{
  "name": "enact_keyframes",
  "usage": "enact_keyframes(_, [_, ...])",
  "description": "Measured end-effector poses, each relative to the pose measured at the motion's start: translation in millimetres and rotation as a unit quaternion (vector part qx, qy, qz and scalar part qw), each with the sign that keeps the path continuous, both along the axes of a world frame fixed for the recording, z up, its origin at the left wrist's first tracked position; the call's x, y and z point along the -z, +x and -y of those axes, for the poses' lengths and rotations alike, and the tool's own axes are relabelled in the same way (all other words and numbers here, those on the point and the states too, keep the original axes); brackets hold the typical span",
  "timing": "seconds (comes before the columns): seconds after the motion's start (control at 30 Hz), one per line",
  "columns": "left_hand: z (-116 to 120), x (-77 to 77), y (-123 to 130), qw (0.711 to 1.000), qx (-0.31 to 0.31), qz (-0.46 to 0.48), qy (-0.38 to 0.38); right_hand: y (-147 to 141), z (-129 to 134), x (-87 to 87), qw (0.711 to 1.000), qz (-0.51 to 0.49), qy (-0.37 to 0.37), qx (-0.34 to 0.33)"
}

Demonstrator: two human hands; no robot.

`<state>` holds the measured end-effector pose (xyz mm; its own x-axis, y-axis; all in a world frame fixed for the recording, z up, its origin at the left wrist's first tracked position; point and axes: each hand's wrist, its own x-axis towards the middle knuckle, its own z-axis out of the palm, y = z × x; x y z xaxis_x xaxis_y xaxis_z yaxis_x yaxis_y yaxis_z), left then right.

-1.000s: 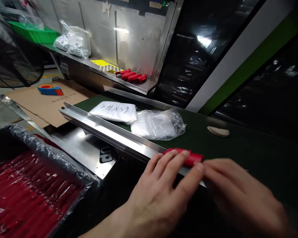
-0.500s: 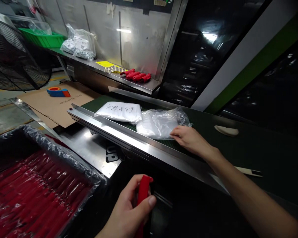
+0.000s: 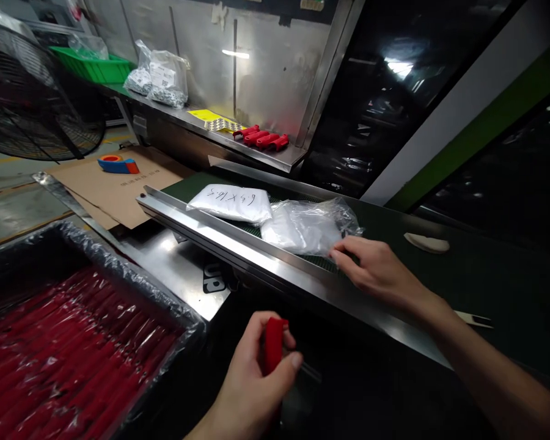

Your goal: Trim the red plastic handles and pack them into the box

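- I see the red piece (image 3: 274, 345) in the left hand (image 3: 252, 373), in front of the belt (image 3: 467, 275) and on the near side of its metal rail (image 3: 256, 256).
- The left hand is closed round it, thumb on one side and fingers on the other.
- The red piece stands roughly upright in my view, its long axis running away from me and its visible end pointing towards the rail; its lower part is hard to make out in the dark.
- From the red piece, the clear bags (image 3: 297, 226) lie ahead and slightly right, flat on the belt, across the rail.
- The right hand (image 3: 380, 266) is the nearer one to them, its fingertips narrow at their near right corner; I cannot tell whether plastic is pinched between them.
- The clear bags have their long axis roughly along the belt, with the crumpled, loose end pointing right, by the right hand.
- The white packet (image 3: 231, 203) with handwriting touches their left end.
- Right of the right hand, a pale curved piece (image 3: 426, 242) lies on the belt.
- To the left, a plastic-lined box (image 3: 119, 269) holds rows of wrapped red pieces (image 3: 73, 348).
- Further back, four more red parts (image 3: 266, 140) sit on a metal shelf.
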<state>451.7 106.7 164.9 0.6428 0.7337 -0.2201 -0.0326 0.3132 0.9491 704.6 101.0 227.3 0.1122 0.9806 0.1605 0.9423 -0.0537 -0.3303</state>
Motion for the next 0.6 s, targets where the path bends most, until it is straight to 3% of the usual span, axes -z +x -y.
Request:
enact_keyframes(0.13, [6, -16.6, 16, 0.995, -0.018, 0.092, -0.037, -59, 50, 1.7, 0.990, -0.099, 0.048, -0.085])
enact_keyframes(0.2, [12, -15.2, 18, 0.993, -0.033, 0.099, -0.056, -79, 68, 13.5, 0.984, -0.127, 0.068, -0.106])
enact_keyframes(0.3, [20, -2.4, 13, 0.998, -0.044, 0.035, -0.043, -94, 86, 34.4, 0.984, -0.146, 0.083, -0.062])
enact_keyframes(0.43, [23, 17.0, 6, 0.995, -0.060, -0.072, 0.042, -97, 101, 49.3, 0.984, -0.147, 0.096, 0.032])
enact_keyframes(0.5, [24, 21.7, 4, 0.987, -0.026, -0.123, 0.101, -98, 106, 49.7, 0.981, -0.128, 0.131, 0.067])
enact_keyframes(0.6, [30, 23.1, 4, 0.958, 0.066, -0.161, 0.230, -102, 111, 45.5, 0.984, -0.150, 0.097, 0.025])
